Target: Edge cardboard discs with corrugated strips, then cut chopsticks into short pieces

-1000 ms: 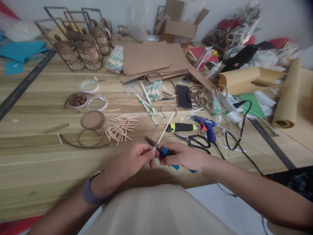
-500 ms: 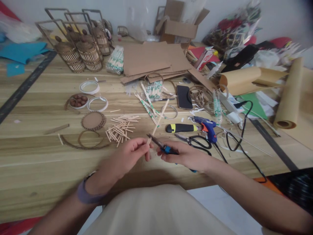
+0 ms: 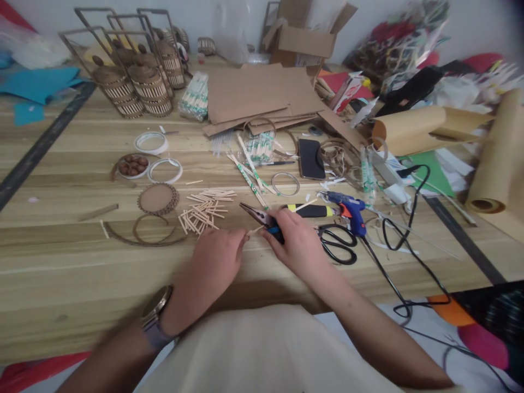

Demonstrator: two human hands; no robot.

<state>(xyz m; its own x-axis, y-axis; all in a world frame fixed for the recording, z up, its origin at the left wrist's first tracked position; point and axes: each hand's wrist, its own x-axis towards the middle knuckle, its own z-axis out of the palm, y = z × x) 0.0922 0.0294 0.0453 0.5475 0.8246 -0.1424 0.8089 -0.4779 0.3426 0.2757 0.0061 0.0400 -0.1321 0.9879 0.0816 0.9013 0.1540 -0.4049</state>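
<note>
My left hand (image 3: pixel 219 259) is closed, pinching the end of a thin wooden stick (image 3: pixel 254 231) at its fingertips. My right hand (image 3: pixel 301 243) wraps round a pair of pliers (image 3: pixel 257 213) with blue and black handles. Their jaws point up and left, above the stick and apart from it. Beyond my right knuckles a pale stick length shows over a yellow-and-black tool handle; it looks like the same stick, its middle hidden by my hand. A pile of short cut sticks (image 3: pixel 204 210) lies just beyond my left hand.
On the right lie black-handled scissors (image 3: pixel 339 243), a blue glue gun (image 3: pixel 347 210) with its cord, and a phone (image 3: pixel 311 158). Cardboard sheets (image 3: pixel 257 93) lie behind. Tape rolls (image 3: pixel 150 143) and a round cardboard disc (image 3: pixel 158 198) are left; lantern-like stick holders (image 3: pixel 149 87) stand at the back.
The pliers have come off the stick and turned to point up-left as my right hand moved up. The stick has swung from steep to a low slant rightward. My left hand has rolled over, palm down.
</note>
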